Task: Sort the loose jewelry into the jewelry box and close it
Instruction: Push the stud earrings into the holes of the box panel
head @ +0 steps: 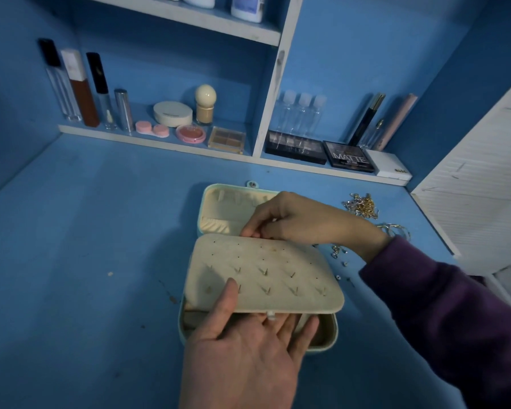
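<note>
The jewelry box (216, 208) lies open on the blue desk (86, 231), its lid folded back toward the shelves and its tray near the person. Its cream earring panel (263, 270) is raised like a page over the tray. I judge it is held up so that stud posts can pass through its holes and be reached from below; several posts already stick out of it. The left hand (248, 358) comes from below with the palm up. Its fingers lie flat under the panel's near edge and the thumb (229, 293) presses on top, so the panel is clamped between them. The right hand (301, 219), in a purple sleeve (440, 305), reaches across from the right with the wrist bent. Its fingertips are drawn together at the panel's far edge; whether they pinch a stud or only the edge, I cannot tell. The loose chains (362, 205) and some small pieces (337, 251) wait on the desk beside the box, right of it, so the sorting seems unfinished.
</note>
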Motion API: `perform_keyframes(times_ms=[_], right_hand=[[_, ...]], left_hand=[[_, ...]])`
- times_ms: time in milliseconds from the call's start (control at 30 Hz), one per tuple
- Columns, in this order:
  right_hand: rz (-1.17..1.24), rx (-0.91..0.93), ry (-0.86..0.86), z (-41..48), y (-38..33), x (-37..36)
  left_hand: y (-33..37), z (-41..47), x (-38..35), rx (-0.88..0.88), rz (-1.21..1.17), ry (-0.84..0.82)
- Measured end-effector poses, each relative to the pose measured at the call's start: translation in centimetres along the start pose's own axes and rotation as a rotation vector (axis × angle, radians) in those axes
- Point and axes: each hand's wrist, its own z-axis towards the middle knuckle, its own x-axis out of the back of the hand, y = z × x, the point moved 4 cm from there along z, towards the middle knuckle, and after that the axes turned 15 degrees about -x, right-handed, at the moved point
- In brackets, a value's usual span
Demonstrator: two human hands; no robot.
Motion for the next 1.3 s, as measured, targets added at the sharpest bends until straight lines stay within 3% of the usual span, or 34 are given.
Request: perform_keyframes(times_ms=[67,133,233,533,1100,1300], right_hand=[[-0.008,0.011,0.08,0.2,0.3,1.0],[-0.082,0.055,0.312,0.4,1.1,2.7],[-0.216,0.079,0.468,0.8,2.4,3.7],[-0.378,0.109,0.417,1.7,2.8,2.2],[-0.374,0.116,0.514,2.4,2.5,1.8],[0.016,0.102,0.346,-1.3,1.6,3.2]], left_hand=[[0.0,0.0,0.1,-0.006,-0.018,0.058],[0.1,-0.1,0.2,-0.003,-0.052,0.131],[0.1,-0.4,-0.5,0.005,-0.049,0.08],[0.3,-0.7,-1.0,0.012,-0.101,0.153],[0.3,-0.6,-0.9,0.014,-0.088,0.161],[0.2,-0.5,-0.8,0.014,-0.115,0.129]])
